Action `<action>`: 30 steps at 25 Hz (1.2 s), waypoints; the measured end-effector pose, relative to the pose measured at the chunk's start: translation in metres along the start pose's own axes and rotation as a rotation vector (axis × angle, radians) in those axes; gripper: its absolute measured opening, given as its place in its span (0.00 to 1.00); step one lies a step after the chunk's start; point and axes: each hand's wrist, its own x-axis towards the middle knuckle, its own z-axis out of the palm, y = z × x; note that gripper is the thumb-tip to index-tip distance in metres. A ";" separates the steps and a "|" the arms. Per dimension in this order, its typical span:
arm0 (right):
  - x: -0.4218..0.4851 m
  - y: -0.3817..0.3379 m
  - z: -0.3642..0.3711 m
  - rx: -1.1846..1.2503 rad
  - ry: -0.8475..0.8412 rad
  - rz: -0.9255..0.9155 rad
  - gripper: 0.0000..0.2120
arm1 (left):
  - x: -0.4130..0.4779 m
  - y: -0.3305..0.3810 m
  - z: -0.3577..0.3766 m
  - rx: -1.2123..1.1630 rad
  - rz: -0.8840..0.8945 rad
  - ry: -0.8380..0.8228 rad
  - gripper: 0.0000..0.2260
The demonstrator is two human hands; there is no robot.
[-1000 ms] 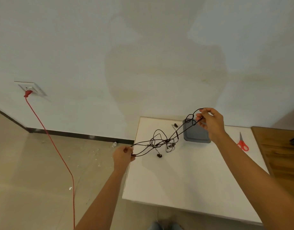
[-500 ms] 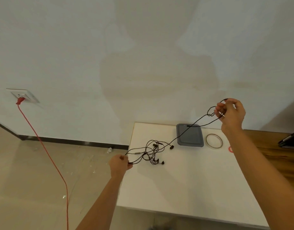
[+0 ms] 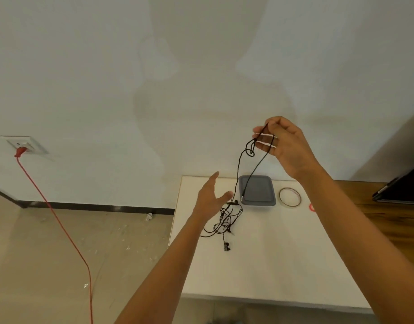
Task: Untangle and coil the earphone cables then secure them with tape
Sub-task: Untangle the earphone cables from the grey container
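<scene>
I'm mid-untangle: right hand pinches the cable high, left hand spread empty; next, grab the knot below it.

Red object mostly hidden behind right forearm; kind not tellable. Dark flat item cut off by right edge. Red cord runs off bottom edge. Earphone cable tangle on desk: crossings too fine to trace. Cable end inside right grip hidden by fingers.
</scene>
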 end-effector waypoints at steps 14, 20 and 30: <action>-0.019 0.061 -0.018 -0.688 -0.261 0.120 0.21 | 0.006 0.105 -0.032 -0.410 0.084 0.051 0.12; -0.023 0.065 0.011 -0.623 -0.230 0.079 0.09 | -0.003 0.115 -0.043 -0.352 0.220 0.084 0.09; -0.010 0.045 -0.003 -0.313 0.175 0.019 0.09 | -0.028 -0.001 0.001 0.067 0.010 -0.002 0.06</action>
